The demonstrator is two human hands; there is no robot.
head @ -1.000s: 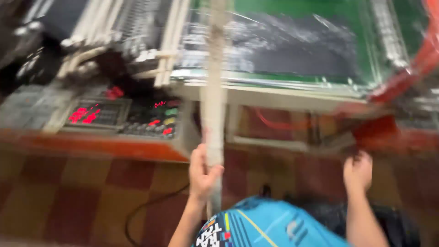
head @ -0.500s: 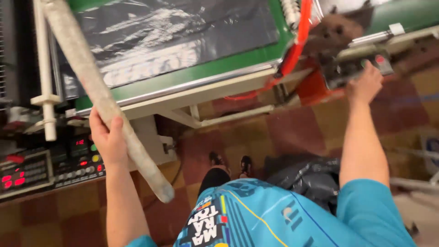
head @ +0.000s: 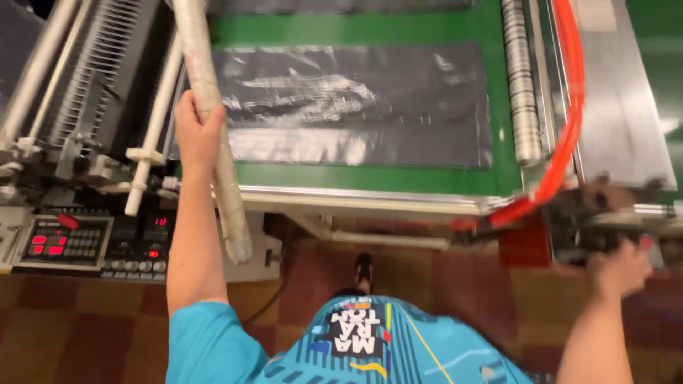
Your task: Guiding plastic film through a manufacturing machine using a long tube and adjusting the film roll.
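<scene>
My left hand (head: 197, 134) grips a long pale wrapped rod (head: 211, 121) that slants from the top of the view down past the machine's front edge. My right hand (head: 617, 268) reaches out to the right and touches a dark, blurred part (head: 596, 238) at the machine's right corner; I cannot tell whether its fingers hold that part. Between the hands lies a dark plastic sheet (head: 356, 103) flat on the green bed (head: 370, 178) of the machine.
A control panel (head: 85, 245) with red digits and buttons sits low on the left. White rollers (head: 153, 128) and a ribbed metal frame (head: 92, 78) stand at the left. An orange hose (head: 562, 135) curves down the right side beside a metal roller (head: 518, 78). Brown checkered floor (head: 78, 334) lies below.
The view has swung and closed in on the machine. My left hand has kept its grip on the rod and now sits over the bed's left edge. My right hand has dropped lower on the right.
</scene>
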